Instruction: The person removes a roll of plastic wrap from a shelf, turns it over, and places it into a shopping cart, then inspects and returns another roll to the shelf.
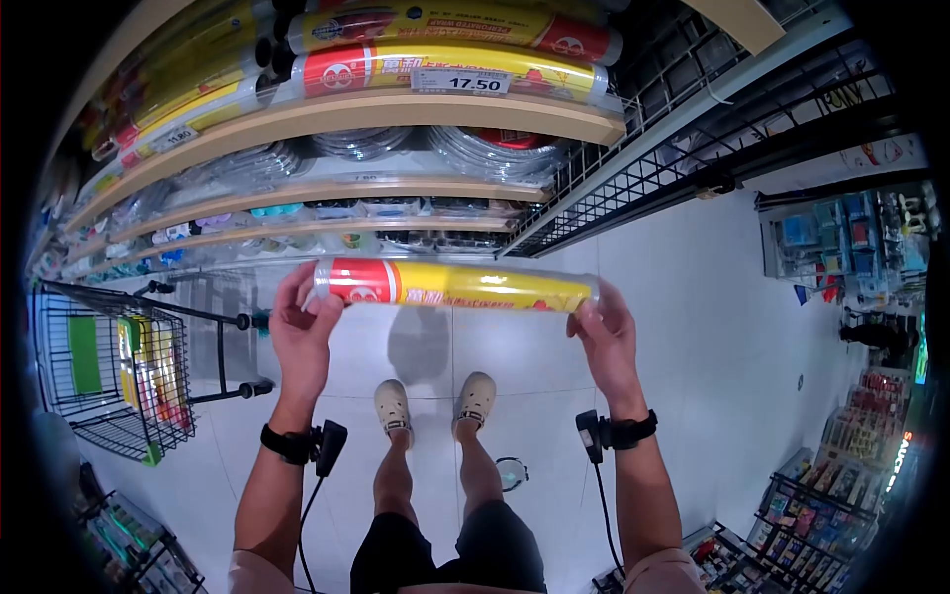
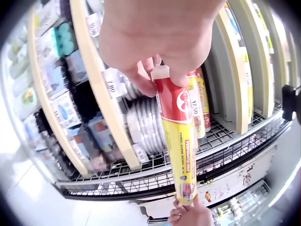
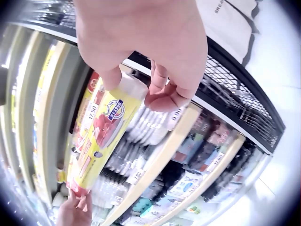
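A long red and yellow roll of plastic wrap (image 1: 465,284), labelled "perforated wrap", is held level in front of the shelves, above the floor. My left hand (image 1: 302,322) grips its red end, thumb on the near side. At the yellow end, my right hand (image 1: 606,337) pinches the tube between thumb and fingers. The left wrist view shows the roll (image 2: 176,141) running from my left hand (image 2: 160,42) down to the other hand. From the right wrist, the roll's (image 3: 103,136) printed yellow side shows below my right hand (image 3: 146,52).
Similar rolls (image 1: 455,74) lie on the upper shelf (image 1: 475,114) behind a 17.50 price tag (image 1: 461,82). Clear plastic-wrapped discs (image 1: 495,148) fill the shelf below. A shopping cart (image 1: 109,366) stands at left; a black wire rack (image 1: 633,168) edges the shelves at right.
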Available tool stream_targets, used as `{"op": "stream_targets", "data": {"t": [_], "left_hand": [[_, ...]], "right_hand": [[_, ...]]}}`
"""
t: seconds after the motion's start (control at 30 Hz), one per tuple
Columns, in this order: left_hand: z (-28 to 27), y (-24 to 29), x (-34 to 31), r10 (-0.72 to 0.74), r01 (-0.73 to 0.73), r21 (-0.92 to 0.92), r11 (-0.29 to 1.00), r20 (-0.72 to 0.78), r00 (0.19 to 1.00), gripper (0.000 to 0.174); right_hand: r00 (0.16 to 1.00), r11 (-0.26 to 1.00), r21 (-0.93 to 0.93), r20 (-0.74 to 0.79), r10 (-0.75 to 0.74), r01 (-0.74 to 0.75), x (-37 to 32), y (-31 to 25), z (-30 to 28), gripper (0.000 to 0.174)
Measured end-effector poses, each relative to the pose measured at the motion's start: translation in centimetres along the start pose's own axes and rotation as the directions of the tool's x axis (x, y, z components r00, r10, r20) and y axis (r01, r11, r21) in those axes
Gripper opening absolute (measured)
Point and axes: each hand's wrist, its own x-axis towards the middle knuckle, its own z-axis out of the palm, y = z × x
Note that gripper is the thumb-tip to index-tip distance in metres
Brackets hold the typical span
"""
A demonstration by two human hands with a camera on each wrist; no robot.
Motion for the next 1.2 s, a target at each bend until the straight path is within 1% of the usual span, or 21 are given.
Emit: {"op": "stream_targets", "data": {"t": [0.07,0.17,0.2,0.27,0.33,0.37,0.43,0.47,0.53,0.57,0.67,0.73,0.77,0.83,0.87,0.93,0.97,1.0,1.07,1.13,1.2], "left_hand": [[1.3,2.0,3.4,0.068,-0.066,0.058,0.996,-0.039,0.997,0.035],[3.6,5.6,7.9,0.202,-0.2,0.047,0.979,-0.037,0.979,0.035],[4.5,7.2,9.3,0.253,-0.25,0.062,0.966,-0.046,0.966,0.035],[5.1,8.6,12.4,0.387,-0.389,0.001,0.921,-0.098,0.917,0.036],[6.3,11.1,14.2,0.444,-0.413,0.194,0.89,-0.161,0.881,0.039],[6.8,12.0,15.2,0.478,-0.417,0.29,0.861,-0.186,0.858,0.04],[6.9,12.5,17.8,0.57,-0.457,0.445,0.77,-0.16,0.806,0.034],[6.9,12.7,19.2,0.613,-0.469,0.518,0.715,-0.141,0.778,0.033],[5.8,12.3,22.4,0.596,-0.388,0.716,0.58,-0.049,0.801,0.033],[5.2,11.7,23.4,0.577,-0.346,0.797,0.494,-0.003,0.817,0.032],[6.2,11.7,22.8,0.479,-0.305,0.753,0.583,-0.016,0.877,0.035],[7.4,11.5,22.1,0.591,-0.459,0.67,0.583,0.038,0.806,0.036],[7.8,11.5,21.9,0.646,-0.534,0.622,0.572,0.059,0.761,0.037],[7.2,11.6,22.0,0.496,-0.375,0.692,0.617,0.028,0.868,0.041],[6.8,11.5,22.0,0.412,-0.287,0.724,0.627,0.005,0.911,0.043],[6.1,10.8,21.6,0.456,-0.329,0.738,0.589,0.032,0.889,0.043],[5.9,10.4,21.0,0.478,-0.349,0.742,0.572,0.045,0.877,0.043],[5.8,10.1,20.1,0.576,-0.439,0.723,0.533,0.069,0.814,0.042],[5.8,9.4,16.7,0.749,-0.595,0.679,0.43,0.099,0.655,0.039],[5.7,8.8,12.7,0.687,-0.57,0.599,0.563,0.046,0.725,0.031],[4.9,7.1,8.2,0.503,-0.436,0.483,0.759,-0.011,0.864,0.023]], "right_hand": [[0.992,0.99,0.054,-0.022,-0.125,0.127,2.3,-2.6,1.4,0.036],[0.966,0.949,0.185,-0.023,-0.256,0.256,5.5,-7.1,3.9,0.034],[0.961,0.937,0.217,-0.071,-0.266,0.275,6.6,-8.7,4.8,0.037],[0.921,0.897,0.211,-0.047,-0.387,0.388,8.9,-11.1,6.1,0.039],[0.889,0.867,0.195,-0.078,-0.452,0.458,10.6,-13.9,8.1,0.04],[0.872,0.862,0.131,-0.094,-0.481,0.489,11.5,-15.1,9.0,0.039],[0.849,0.853,0.002,-0.089,-0.52,0.523,13.4,-17.2,10.0,0.036],[0.859,0.866,-0.065,-0.106,-0.501,0.497,14.2,-18.0,10.4,0.032],[0.831,0.852,-0.298,-0.239,-0.503,0.43,17.2,-18.3,10.4,0.029],[0.813,0.827,-0.321,-0.221,-0.539,0.461,18.5,-18.3,10.1,0.029],[0.776,0.768,-0.375,-0.168,-0.607,0.52,20.2,-18.1,9.8,0.028],[0.775,0.751,-0.398,-0.139,-0.617,0.527,19.7,-18.1,10.4,0.025],[0.779,0.742,-0.402,-0.102,-0.619,0.537,19.5,-18.1,10.1,0.029],[0.787,0.727,-0.404,-0.027,-0.617,0.556,18.9,-17.6,9.2,0.037],[0.753,0.693,-0.434,-0.048,-0.656,0.576,18.4,-16.7,9.0,0.034],[0.678,0.619,-0.498,-0.082,-0.731,0.607,16.1,-15.2,8.6,0.03],[0.746,0.709,-0.404,-0.089,-0.659,0.578,13.9,-14.5,8.4,0.029],[0.808,0.785,-0.309,-0.082,-0.584,0.536,11.6,-14.0,8.2,0.029],[0.849,0.843,-0.177,-0.06,-0.525,0.509,9.4,-10.2,6.8,0.027],[0.936,0.924,-0.165,-0.015,-0.353,0.346,5.9,-7.3,6.2,0.025],[0.984,0.978,-0.108,0.045,-0.172,0.176,2.3,-3.5,5.2,0.024]]}}
